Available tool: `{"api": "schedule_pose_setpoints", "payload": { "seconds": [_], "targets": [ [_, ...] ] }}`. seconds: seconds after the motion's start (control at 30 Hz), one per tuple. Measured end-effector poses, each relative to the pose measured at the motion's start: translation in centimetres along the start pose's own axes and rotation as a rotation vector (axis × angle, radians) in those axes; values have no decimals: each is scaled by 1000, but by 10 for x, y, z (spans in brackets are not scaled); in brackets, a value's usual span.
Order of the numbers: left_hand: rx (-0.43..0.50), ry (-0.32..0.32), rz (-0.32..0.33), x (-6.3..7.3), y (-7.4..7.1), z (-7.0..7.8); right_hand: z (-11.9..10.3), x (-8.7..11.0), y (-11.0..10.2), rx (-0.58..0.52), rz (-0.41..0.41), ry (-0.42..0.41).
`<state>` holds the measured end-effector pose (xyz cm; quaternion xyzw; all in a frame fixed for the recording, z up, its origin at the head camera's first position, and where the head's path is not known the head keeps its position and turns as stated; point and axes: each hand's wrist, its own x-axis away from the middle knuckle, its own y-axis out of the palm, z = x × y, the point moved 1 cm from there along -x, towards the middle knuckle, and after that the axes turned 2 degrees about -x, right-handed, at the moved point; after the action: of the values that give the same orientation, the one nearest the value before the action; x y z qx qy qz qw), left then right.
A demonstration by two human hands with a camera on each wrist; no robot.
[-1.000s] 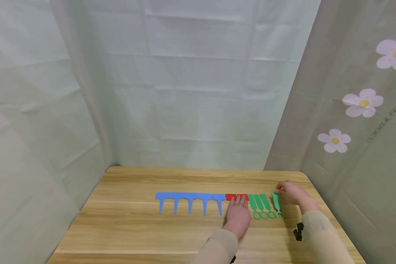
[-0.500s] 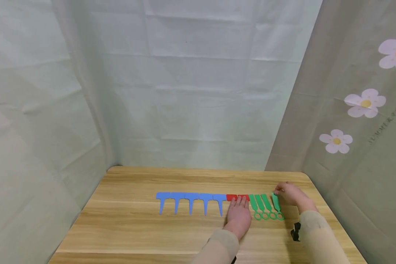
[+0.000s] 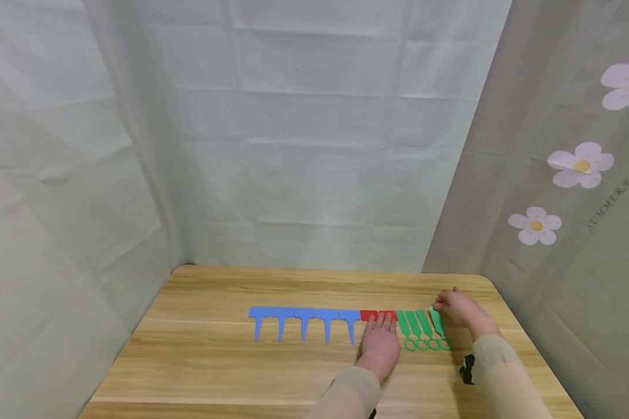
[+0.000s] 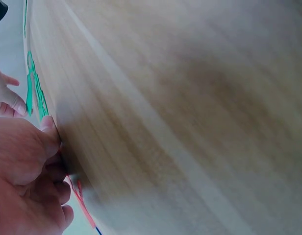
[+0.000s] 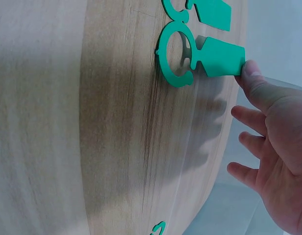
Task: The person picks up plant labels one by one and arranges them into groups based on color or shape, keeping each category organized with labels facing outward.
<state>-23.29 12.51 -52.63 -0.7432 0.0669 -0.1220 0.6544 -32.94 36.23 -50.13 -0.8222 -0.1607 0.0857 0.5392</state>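
A row of flat plastic plant labels lies on the wooden table (image 3: 199, 361). Blue T-shaped labels (image 3: 305, 313) form its left part, and two red labels (image 3: 368, 315) follow. My left hand (image 3: 380, 343) rests with straight fingers on the red ones, covering their lower parts. Right of them stand several green ring-ended labels (image 3: 416, 323), side by side and slanted. At the row's right end my right hand (image 3: 458, 307) pinches the broad far end of the last green label (image 5: 222, 58). That end looks slightly raised, with a shadow beneath; its ring (image 5: 164, 58) touches the neighbouring ring.
Another green piece (image 5: 159, 227) shows at the bottom of the right wrist view, mostly cut off. Pale curtains (image 3: 314, 174) hang behind and beside the table, the right one (image 3: 550, 291) printed with flowers. The table's right edge (image 3: 534, 343) runs beside my right forearm.
My right hand has moved slightly left, bringing the last green label closer to its neighbour and narrowing the gap at the rings. The left hand stays on the red labels.
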Motion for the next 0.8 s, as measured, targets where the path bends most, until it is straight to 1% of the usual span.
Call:
{"api": "schedule_pose_setpoints", "payload": {
  "seconds": [0.3,0.5,0.63,0.8],
  "targets": [
    [-6,15,6,0,3,4,2,9,-1,-9,23,35],
    [-37,22,11,-2,4,2,5,15,-4,-2,31,48],
    [-33,22,12,-2,5,0,6,20,-8,7,25,65],
    [-22,26,21,0,3,-3,9,31,-13,15,8,27]
  ]
}}
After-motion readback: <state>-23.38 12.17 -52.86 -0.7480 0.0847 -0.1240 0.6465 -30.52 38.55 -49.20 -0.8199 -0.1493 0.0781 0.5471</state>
